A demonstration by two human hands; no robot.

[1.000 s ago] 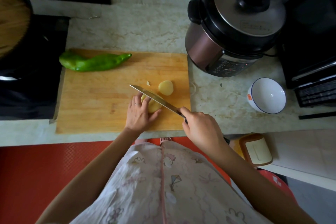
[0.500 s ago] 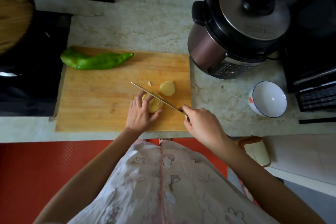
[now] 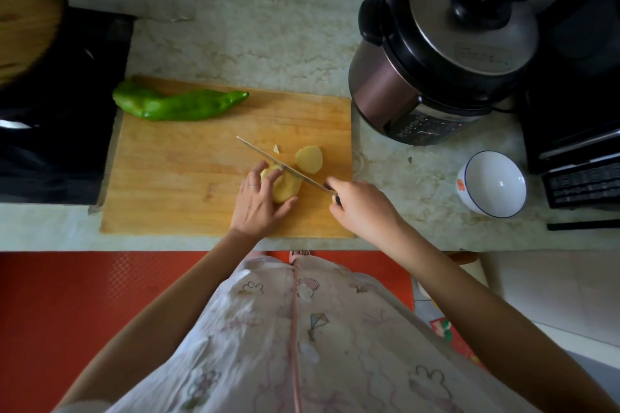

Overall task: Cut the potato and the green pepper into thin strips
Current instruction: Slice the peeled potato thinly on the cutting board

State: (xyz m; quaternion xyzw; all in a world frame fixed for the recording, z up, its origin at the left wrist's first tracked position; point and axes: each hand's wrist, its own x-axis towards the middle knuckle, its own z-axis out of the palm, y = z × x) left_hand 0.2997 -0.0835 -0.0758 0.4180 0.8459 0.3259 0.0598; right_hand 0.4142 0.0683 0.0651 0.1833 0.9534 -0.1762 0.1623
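A peeled potato [image 3: 285, 187] lies on the wooden cutting board [image 3: 174, 184], near its right front. My left hand [image 3: 260, 203] holds it down, fingers curled over its top. My right hand [image 3: 360, 208] grips the handle of a knife [image 3: 285, 166], whose blade rests across the potato's far side. A cut potato slice [image 3: 309, 159] lies flat just beyond the blade, with a tiny scrap [image 3: 276, 148] beside it. The whole green pepper [image 3: 177, 104] lies at the board's far left corner.
A pressure cooker [image 3: 439, 50] stands right of the board. A white bowl [image 3: 491, 183] sits on the marble counter at the right, in front of a black appliance [image 3: 583, 111]. A black stove [image 3: 57, 111] with a wok is at the left.
The knife blade has come down onto the potato, close against my left fingers. Both hands stay in about the same place on the board.
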